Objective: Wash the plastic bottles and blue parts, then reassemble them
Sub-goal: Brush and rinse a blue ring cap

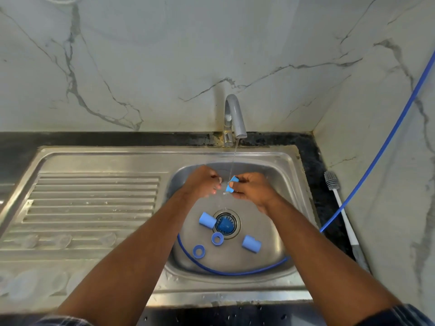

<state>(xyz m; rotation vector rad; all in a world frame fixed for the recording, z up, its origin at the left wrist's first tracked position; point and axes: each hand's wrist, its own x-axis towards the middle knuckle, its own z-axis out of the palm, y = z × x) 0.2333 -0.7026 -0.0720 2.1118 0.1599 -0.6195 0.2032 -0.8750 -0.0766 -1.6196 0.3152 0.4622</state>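
right hand (253, 192) grip pinching small blue part (230, 184) under thin tap (235, 114) stream, left hand (200, 182) fingers curled just beside it, grip state cannot tell, blue caps (207, 219) and blue rings (217, 238) on sink (289, 161) floor near drain, bottle brush (339, 203) on worktop (315, 161)

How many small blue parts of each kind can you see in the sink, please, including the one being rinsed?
Short tubes: 2
Rings: 2
Piece in the drain: 1
Held piece, in the right hand: 1
Total: 6
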